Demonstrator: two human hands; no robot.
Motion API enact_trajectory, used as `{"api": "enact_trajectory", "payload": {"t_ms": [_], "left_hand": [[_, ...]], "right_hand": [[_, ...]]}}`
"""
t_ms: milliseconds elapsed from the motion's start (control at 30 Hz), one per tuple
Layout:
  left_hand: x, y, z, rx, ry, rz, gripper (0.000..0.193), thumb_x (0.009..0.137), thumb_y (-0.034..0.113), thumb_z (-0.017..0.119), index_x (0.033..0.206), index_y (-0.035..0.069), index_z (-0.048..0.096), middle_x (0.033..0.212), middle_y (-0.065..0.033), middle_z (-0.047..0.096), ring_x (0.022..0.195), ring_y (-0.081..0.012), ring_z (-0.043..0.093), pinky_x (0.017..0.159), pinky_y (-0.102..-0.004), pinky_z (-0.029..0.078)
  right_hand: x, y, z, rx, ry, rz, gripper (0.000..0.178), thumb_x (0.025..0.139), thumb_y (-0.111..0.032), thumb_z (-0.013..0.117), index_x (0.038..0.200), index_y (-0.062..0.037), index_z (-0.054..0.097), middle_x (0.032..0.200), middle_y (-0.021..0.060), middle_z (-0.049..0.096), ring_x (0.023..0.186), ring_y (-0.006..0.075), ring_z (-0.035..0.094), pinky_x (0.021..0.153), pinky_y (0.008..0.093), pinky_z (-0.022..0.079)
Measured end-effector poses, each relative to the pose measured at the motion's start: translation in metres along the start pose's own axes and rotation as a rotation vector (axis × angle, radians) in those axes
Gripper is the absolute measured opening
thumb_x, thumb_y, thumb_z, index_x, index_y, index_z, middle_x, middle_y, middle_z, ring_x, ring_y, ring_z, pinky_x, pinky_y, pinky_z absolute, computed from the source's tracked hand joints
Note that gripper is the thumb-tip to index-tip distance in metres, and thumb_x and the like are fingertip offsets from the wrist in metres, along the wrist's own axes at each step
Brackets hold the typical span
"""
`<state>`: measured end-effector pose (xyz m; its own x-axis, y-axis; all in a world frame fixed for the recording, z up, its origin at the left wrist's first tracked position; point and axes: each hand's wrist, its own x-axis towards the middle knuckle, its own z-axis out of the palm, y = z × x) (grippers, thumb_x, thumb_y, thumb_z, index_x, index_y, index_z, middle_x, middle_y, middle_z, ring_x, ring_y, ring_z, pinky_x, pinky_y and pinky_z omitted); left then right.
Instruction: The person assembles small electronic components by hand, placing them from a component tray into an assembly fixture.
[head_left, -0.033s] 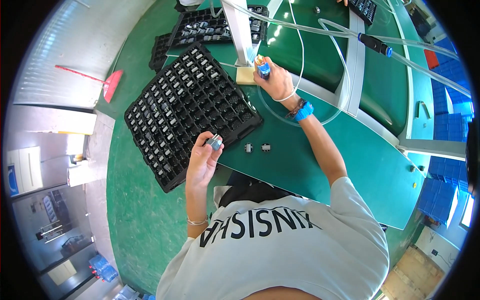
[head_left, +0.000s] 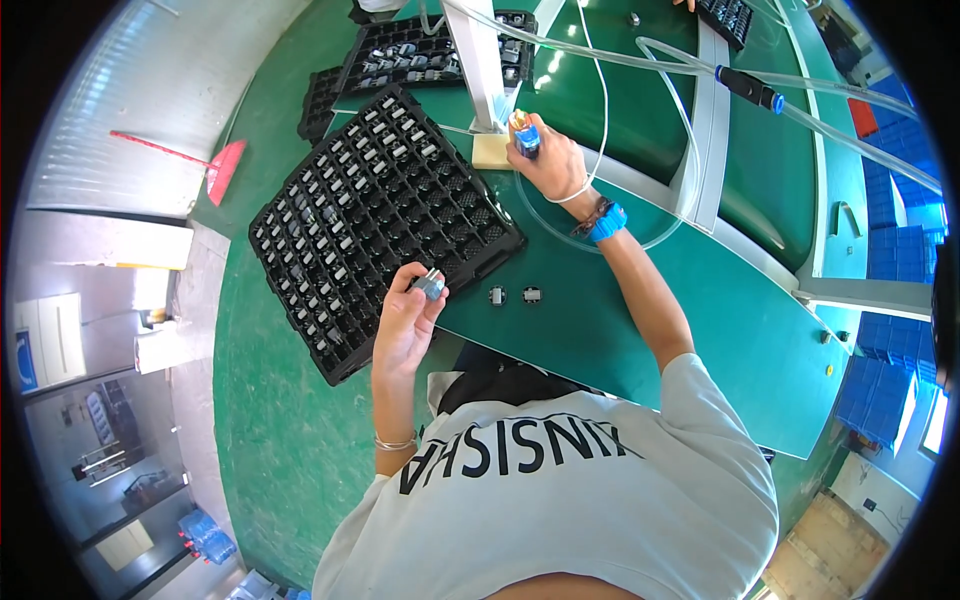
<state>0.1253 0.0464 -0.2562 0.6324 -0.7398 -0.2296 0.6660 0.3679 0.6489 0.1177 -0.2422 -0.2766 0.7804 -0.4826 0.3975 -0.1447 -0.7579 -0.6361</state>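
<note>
Pinched between the fingertips of my left hand (head_left: 401, 325) is a small grey block with metal prongs (head_left: 430, 286), held just off the near edge of a black compartment tray (head_left: 490, 255). Many of the tray's pockets carry small grey-and-black parts, mostly along its left and far sides; pockets toward the near right are bare. Farther out, my right hand (head_left: 556, 168) is wrapped round a blue air gun (head_left: 526, 138) with a brass-coloured tip, beside a cream block (head_left: 491, 152). Two small silver-and-black parts (head_left: 497, 295) lie on the green tabletop (head_left: 620, 320) between my arms.
A white post (head_left: 478, 60) rises beyond the tray. Another black tray (head_left: 410, 60) of parts sits behind it. Clear hoses (head_left: 690, 130) loop over the right side, with a black connector (head_left: 748, 90). Blue crates (head_left: 885, 390) are stacked far right. Part of another person's hand (head_left: 685, 4) shows at the top.
</note>
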Motion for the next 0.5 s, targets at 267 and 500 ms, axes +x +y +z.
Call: {"api": "enact_trajectory", "payload": {"t_ms": [267,500], "left_hand": [[-0.001,0.0,0.004,0.012,-0.025,0.051,0.033,0.081,0.014,0.063,0.107,0.006,0.046,0.104,-0.0112,0.055,0.091,-0.0191,0.057,0.073,-0.021,0.049],[-0.006,0.012,0.005,0.059,-0.021,0.118,0.033,0.08,0.013,0.063,0.108,0.006,0.046,0.105,-0.0141,0.055,0.091,-0.0191,0.058,0.074,-0.0208,0.05]], "right_hand": [[0.018,0.032,0.004,0.168,0.22,-0.035,0.03,0.073,-0.024,0.062,0.091,-0.0023,0.052,0.069,0.018,0.059,0.067,0.0366,0.059,0.06,0.0371,0.047],[0.07,0.118,-0.034,-0.254,0.432,0.091,0.034,0.074,-0.027,0.061,0.099,-0.0055,0.056,0.09,0.0167,0.061,0.079,0.0337,0.059,0.064,0.0397,0.048]]}}
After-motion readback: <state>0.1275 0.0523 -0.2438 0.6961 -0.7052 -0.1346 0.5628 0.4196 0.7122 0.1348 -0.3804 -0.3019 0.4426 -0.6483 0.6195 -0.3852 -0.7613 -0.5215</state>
